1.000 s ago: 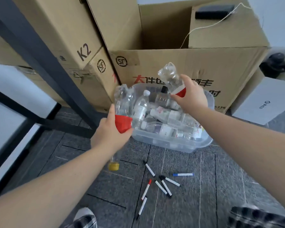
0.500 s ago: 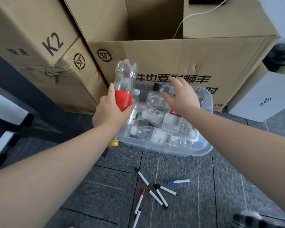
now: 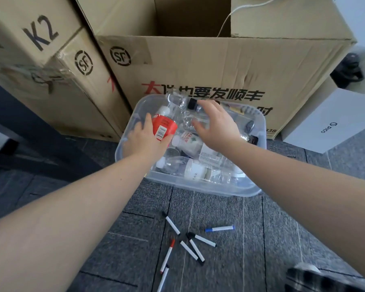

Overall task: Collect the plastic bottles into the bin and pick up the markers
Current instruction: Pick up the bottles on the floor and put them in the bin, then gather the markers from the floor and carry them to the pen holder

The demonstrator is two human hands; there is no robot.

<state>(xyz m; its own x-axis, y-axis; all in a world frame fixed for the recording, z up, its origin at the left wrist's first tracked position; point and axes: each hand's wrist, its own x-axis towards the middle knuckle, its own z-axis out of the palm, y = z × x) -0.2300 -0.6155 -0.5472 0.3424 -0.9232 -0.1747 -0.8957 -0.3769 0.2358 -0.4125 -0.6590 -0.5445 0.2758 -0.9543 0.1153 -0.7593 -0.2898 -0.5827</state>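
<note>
The red-labelled bottle [image 3: 163, 127] is grasped by the left hand [image 3: 144, 140] and held low inside the clear bin [image 3: 200, 188], while the right hand [image 3: 216, 125] is spread and empty above the bottles piled there. If released carelessly, the bottle could roll off the heap and over the bin's rim. Half a second earlier it was held upright above the bin; the markers [image 3: 190, 243] remain on the carpet in front of the bin.
</note>
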